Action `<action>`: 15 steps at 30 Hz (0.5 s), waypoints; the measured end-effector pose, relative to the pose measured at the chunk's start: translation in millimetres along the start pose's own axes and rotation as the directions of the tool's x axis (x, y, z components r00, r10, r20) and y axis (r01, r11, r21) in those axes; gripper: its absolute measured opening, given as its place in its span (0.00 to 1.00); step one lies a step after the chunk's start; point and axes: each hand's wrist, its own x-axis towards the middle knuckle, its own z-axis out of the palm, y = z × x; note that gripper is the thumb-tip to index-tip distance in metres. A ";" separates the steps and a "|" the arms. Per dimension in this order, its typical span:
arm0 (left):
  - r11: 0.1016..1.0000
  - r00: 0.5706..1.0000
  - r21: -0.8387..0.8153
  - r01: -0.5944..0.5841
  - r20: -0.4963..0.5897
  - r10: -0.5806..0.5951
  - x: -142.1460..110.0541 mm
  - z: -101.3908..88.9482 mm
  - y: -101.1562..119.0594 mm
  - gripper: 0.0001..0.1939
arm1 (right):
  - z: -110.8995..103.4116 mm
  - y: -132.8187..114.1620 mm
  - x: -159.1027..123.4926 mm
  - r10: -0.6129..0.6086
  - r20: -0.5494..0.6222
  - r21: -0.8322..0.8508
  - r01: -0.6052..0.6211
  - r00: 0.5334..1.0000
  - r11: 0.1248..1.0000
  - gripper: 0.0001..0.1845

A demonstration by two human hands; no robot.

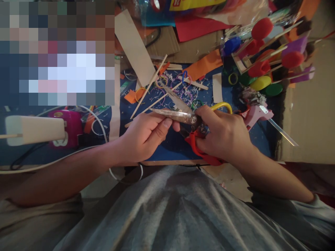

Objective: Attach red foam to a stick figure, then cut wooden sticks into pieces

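My right hand (225,132) is closed around the handles of a pair of scissors (180,115), one handle loop yellow and the other red. The two metal blades stand apart and point left. Beside the lower blade, my left hand (146,134) is closed in a pinch, thumb against the fingers. That blade passes over its fingertips; whether they touch it, or pinch something small, I cannot make out. Beyond the blades, thin wooden sticks (149,87), small coloured rings (161,82) and paper scraps lie on the blue tabletop (167,150).
At right lie a pink glue gun (258,113) with a clear glue stick and a cluster of coloured pieces on sticks (261,66). A white plug adapter (36,129) sits in a magenta socket block (73,127) at left, with a white cable (101,122). Orange paper (205,64) lies behind.
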 end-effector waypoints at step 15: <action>0.931 0.972 0.280 -0.236 0.081 0.222 14.1 -15.3 -10.0 0.16 | -22.5 10.0 15.9 -0.153 0.416 0.601 -0.145 0.896 0.786 0.12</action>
